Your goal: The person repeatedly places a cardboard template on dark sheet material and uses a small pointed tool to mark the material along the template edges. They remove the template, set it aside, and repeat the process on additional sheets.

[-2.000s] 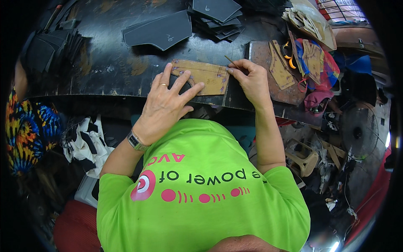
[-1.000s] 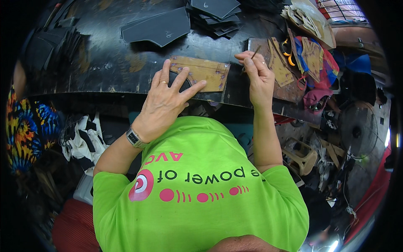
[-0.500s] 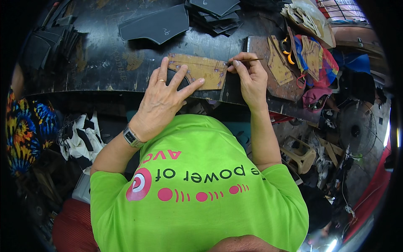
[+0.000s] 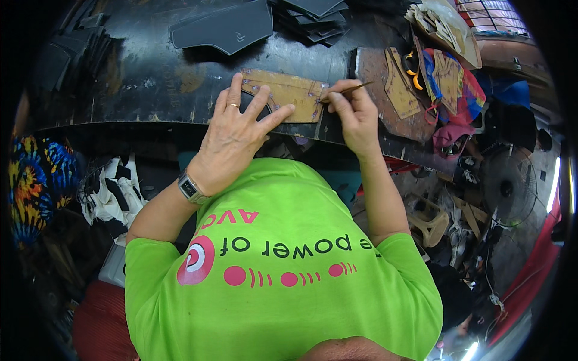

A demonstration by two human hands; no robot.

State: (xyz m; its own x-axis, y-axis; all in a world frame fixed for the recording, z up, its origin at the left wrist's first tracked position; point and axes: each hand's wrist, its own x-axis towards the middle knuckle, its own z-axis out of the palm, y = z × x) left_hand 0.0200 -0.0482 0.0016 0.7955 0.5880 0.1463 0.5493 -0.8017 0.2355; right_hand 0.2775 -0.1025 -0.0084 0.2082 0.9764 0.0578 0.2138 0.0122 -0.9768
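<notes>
A brown cardboard pattern piece point(image 4: 288, 91) lies flat on the black worktable point(image 4: 132, 78). My left hand point(image 4: 236, 129) presses down on it with fingers spread; a ring is on one finger and a watch on the wrist. My right hand point(image 4: 355, 114) pinches a thin pen-like marking tool point(image 4: 348, 90), whose tip touches the pattern's right edge. Under the pattern a dark sheet can be made out, hard to tell apart from the table.
A dark cut piece point(image 4: 223, 27) and a stack of similar dark pieces point(image 4: 313, 12) lie at the table's far side. More brown patterns, orange-handled scissors and coloured scraps point(image 4: 433, 78) crowd the right. A fan point(image 4: 506, 183) stands lower right; black-and-white scraps point(image 4: 111, 186) lie lower left.
My right hand lifted off the pattern's right end, then came back down to its right edge with the tool. My left hand stayed pressed on the pattern.
</notes>
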